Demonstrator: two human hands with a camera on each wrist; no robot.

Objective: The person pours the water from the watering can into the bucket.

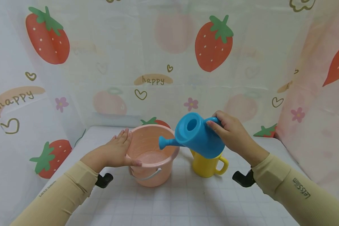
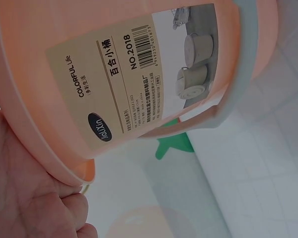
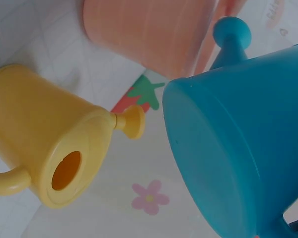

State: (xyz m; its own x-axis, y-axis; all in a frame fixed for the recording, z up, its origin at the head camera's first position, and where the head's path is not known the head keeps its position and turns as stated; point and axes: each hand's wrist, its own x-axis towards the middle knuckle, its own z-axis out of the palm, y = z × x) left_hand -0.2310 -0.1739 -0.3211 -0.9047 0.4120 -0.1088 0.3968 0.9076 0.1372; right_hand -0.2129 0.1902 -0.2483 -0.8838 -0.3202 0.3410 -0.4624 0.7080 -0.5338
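Observation:
My right hand (image 1: 228, 128) grips the handle of a blue watering can (image 1: 200, 139), holding it tilted in the air. Its spout points left over the mouth of a pink bucket (image 1: 155, 174). Against the bucket's left rim rests my left hand (image 1: 117, 150), fingers extended and thumb lying over the front edge. The left wrist view has the palm (image 2: 25, 183) at the rim, near a printed label (image 2: 134, 74) on the bucket's side. Below and partly behind the blue can stands a yellow watering can (image 1: 204, 166); the right wrist view shows its top opening.
A white table (image 1: 183, 204) with a faint grid carries the bucket and the yellow can. Patterned cloth (image 1: 124, 53) with strawberries hangs behind and on both sides. The bucket's pale handle (image 1: 148, 177) hangs down at its front.

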